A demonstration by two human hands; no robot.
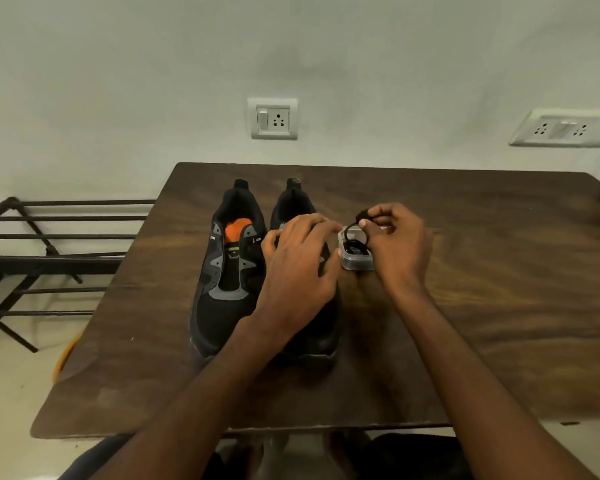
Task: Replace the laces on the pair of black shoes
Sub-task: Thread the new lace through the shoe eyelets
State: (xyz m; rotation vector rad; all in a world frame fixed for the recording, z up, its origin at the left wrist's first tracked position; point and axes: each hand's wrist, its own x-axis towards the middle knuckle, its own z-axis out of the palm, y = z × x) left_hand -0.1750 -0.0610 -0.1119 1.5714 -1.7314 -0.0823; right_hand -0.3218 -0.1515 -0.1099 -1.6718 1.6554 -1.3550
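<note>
Two black shoes [229, 268] sit side by side in the middle of the brown worktop [482, 306], toes pointing toward the person. The shoe on the left of the frame has no lace in it, and its orange inside shows. The other shoe is mostly hidden under the left hand [297, 268].

The left hand is spread open with loose fingers, resting over that shoe, and its fingertips reach the edge of a small clear box [357, 263] just beside the shoes. It holds nothing.

The right hand [397, 244] is curled, and its thumb and fingers pinch a black lace [361, 216] and lift the end up above the box. The rest of the lace is coiled down inside the box. I cannot tell if a second lace is in there too.

I think the step now is getting the new lace out. To do it well, the left hand should hold the box down so it does not tip or slide. The right hand should pull slowly, straight up, so the coil comes loose without a knot. Then the tip can go in the lowest hole of the bare shoe.
</note>
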